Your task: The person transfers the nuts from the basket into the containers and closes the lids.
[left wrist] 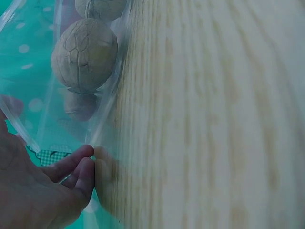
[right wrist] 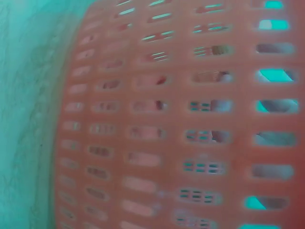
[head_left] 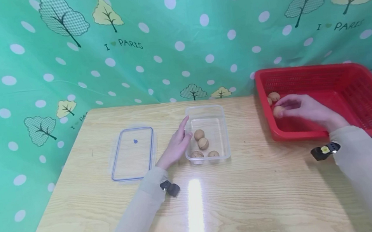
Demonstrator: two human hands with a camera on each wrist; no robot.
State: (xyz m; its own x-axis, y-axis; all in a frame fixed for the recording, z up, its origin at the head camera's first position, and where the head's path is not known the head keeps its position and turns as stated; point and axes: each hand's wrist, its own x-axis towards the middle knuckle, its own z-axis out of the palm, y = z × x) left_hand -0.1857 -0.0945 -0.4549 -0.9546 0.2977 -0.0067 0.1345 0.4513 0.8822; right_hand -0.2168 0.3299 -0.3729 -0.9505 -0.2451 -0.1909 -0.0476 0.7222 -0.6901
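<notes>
Several walnuts [head_left: 203, 143] lie in a clear plastic container [head_left: 223, 126] at mid-table. My left hand [head_left: 177, 144] rests along the container's left side, its fingers extended; the left wrist view shows these fingers [left wrist: 85, 177] against the clear wall, with a walnut [left wrist: 85, 55] behind it. At the left end of the red basket [head_left: 301, 134], my right hand [head_left: 306, 108] pinches a walnut [head_left: 278, 111] between thumb and fingers. More walnuts [head_left: 273, 97] sit beyond it in the basket corner. The right wrist view has only the basket's slotted wall [right wrist: 176, 90], which hides the hand.
A clear lid with a blue seal [head_left: 135, 177] lies flat on the wooden table [head_left: 246, 202], left of the container. Behind the table hangs a green dotted cloth [head_left: 161, 37]. The basket stands at the table's right edge.
</notes>
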